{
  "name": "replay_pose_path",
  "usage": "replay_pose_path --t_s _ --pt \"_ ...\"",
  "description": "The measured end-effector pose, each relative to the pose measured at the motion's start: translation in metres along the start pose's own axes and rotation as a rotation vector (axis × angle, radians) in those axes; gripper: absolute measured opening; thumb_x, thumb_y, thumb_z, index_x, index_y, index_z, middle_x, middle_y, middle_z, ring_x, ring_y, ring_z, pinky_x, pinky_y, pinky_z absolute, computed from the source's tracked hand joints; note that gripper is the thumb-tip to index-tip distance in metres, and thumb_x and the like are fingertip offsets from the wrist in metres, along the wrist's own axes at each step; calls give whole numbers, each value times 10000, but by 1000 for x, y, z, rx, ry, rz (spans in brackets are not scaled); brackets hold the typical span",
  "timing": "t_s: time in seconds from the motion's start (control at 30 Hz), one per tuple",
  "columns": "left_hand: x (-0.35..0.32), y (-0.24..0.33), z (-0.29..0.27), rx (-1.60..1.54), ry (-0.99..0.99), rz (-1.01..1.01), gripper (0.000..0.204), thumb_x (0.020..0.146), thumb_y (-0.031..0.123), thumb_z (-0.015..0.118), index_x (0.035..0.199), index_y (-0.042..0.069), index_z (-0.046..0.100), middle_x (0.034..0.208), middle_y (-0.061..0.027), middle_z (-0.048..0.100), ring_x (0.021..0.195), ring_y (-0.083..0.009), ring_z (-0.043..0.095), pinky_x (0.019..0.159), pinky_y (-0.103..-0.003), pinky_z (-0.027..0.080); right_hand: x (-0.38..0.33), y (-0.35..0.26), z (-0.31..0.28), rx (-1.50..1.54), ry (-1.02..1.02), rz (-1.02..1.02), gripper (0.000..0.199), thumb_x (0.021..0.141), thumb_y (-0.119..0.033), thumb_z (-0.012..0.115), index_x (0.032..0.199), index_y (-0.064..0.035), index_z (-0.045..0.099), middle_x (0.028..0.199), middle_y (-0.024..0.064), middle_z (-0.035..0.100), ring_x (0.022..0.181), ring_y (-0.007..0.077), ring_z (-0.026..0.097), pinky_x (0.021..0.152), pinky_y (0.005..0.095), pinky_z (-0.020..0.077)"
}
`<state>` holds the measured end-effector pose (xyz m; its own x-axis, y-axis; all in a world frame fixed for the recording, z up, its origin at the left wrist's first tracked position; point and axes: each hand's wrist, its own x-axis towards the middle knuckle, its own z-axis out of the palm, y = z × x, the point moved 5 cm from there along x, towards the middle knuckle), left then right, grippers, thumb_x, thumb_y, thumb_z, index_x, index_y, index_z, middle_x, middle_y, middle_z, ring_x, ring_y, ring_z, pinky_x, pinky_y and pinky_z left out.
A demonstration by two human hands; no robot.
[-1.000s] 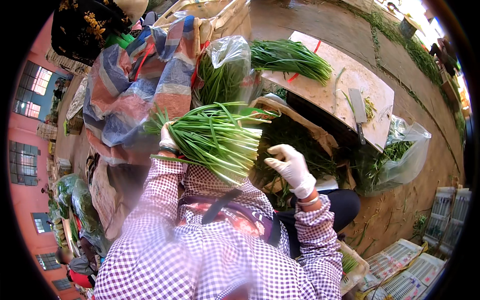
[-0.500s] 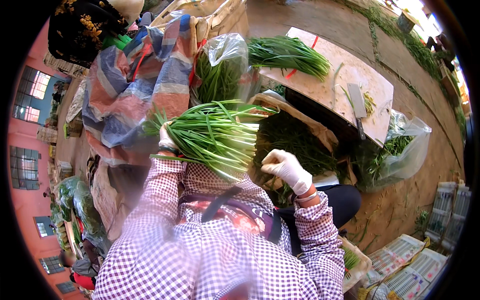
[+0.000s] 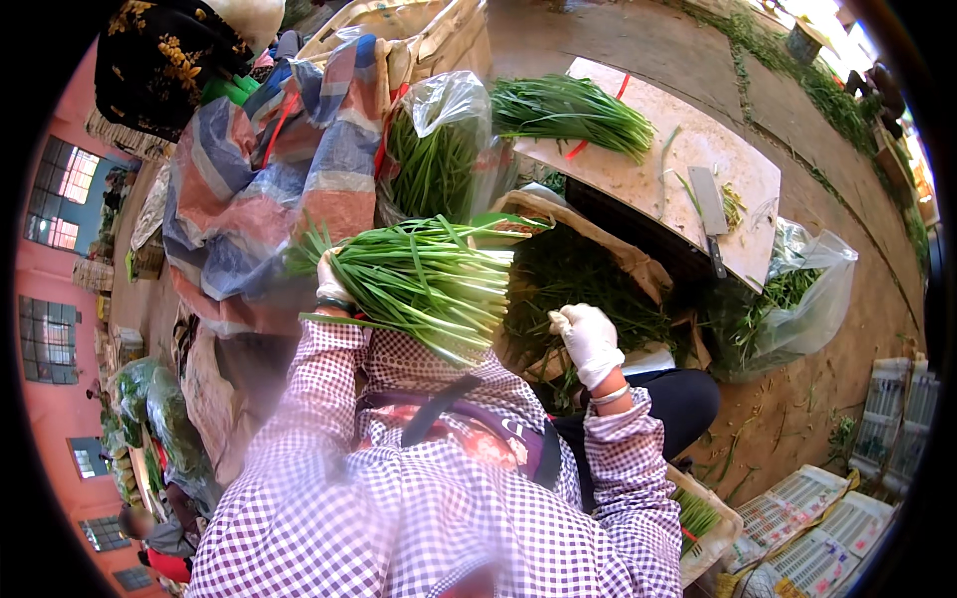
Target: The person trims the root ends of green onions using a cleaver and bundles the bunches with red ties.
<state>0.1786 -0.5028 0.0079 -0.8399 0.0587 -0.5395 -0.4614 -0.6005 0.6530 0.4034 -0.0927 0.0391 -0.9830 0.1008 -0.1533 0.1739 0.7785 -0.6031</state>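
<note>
My left hand, in a pale glove, grips a thick bunch of green chives near its leafy end. The white stem ends fan out to the right, above my lap. Some leaves stick out past the stems at the top right of the bunch. My gloved right hand is apart from the bunch, its fingers curled together. Whatever may be inside those fingers is hidden. Below and behind it lies an open sack with loose green leaves inside.
A pale board at the far right carries a tied chive bundle and a cleaver. Clear plastic bags of greens stand around it. A striped tarp covers the far left. Printed crates lie at the near right.
My right hand has moved a little to the right, away from the chive stems, with its fingers curled in. The bunch in my left hand sits slightly lower in view.
</note>
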Motion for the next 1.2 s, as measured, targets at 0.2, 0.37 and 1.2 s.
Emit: replay_pose_path --t_s 0.2,0.37,1.2 --pt "-7 -3 19 -1 -63 23 374 829 293 497 957 -4 686 917 -164 710 806 -330 682 772 -440 576 8 -39 -5 1167 43 -21 286 903 -70 647 1184 -28 615 988 38 647 845 107 591 773 244 490" --pt "-15 6 25 88 -92 77 294 816 244 537 927 9 676 894 -168 702 790 -329 669 765 -440 566 -5 -91 9 1051 -319 -285 370 886 -152 693 1217 -29 582 891 49 628 817 107 559 772 263 483" --pt "-15 20 21 3 -119 211 149 826 169 568 872 43 632 869 -78 665 786 -249 639 774 -401 549 37 -2 29 709 267 130 54 862 -63 662 847 -12 666 764 26 629 704 63 551 647 235 475"
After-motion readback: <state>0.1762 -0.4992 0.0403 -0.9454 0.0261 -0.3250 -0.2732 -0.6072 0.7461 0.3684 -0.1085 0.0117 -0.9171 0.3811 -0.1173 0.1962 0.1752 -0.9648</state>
